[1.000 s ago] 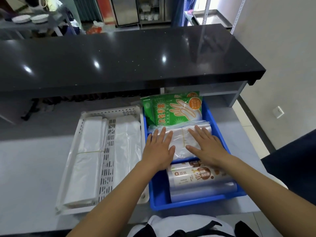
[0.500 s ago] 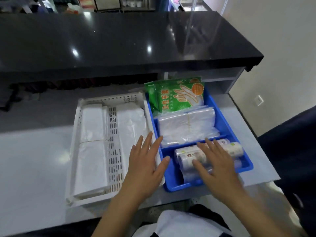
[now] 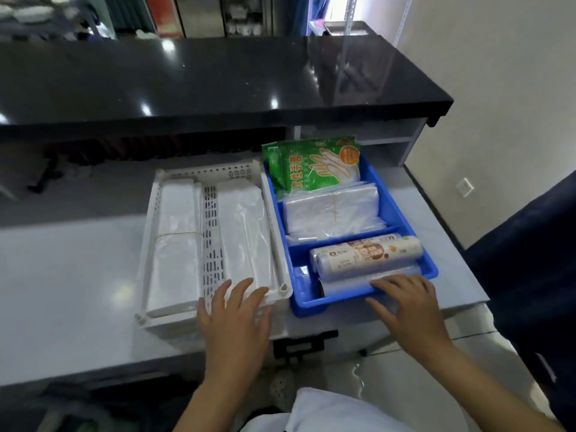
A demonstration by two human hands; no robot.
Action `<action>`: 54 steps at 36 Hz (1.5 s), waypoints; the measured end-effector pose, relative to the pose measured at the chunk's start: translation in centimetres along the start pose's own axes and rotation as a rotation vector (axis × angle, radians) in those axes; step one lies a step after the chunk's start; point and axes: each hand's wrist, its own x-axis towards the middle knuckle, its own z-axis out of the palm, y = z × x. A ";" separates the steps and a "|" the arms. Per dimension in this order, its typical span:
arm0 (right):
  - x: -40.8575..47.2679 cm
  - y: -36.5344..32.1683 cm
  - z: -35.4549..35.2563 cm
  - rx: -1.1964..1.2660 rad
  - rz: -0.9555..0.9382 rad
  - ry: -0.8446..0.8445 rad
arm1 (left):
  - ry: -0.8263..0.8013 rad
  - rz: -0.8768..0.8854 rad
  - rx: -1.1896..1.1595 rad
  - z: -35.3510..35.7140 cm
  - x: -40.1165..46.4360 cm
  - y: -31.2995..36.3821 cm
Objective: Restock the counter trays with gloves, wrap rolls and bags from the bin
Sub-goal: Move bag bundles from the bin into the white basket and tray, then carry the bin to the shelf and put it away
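Note:
A blue tray (image 3: 396,210) on the grey counter holds green glove packs (image 3: 311,169) at the back, a banded stack of clear bags (image 3: 333,210) in the middle and wrap rolls (image 3: 364,254) at the front. Beside it on the left stands a white slotted tray (image 3: 212,232) with two stacks of white bags (image 3: 177,241). My left hand (image 3: 237,319) hovers with straight fingers over the white tray's near right corner. The straight fingers of my right hand (image 3: 408,304) reach over the blue tray's near edge, touching the front clear roll.
A raised black glossy countertop (image 3: 202,79) runs across the back above the grey work surface (image 3: 62,291). A dark blue chair or fabric (image 3: 536,244) stands at the right. White cloth of my clothing (image 3: 339,413) shows at the bottom.
Both hands have drawn back toward me: the left from the clear bag stack to the white tray's near corner, the right from the bags to the blue tray's front edge.

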 end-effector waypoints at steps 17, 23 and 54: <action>1.4 -0.8 0.5 -0.038 -0.026 -0.026 | 0.193 -0.116 0.072 1.7 -1.6 -0.5; 1.5 -1.1 0.6 -0.048 0.005 -0.036 | 0.196 -0.108 0.054 2.4 -1.2 -0.6; -22.2 -13.9 11.1 0.279 -0.404 -0.774 | -0.053 -0.927 -0.221 4.1 -38.6 -10.9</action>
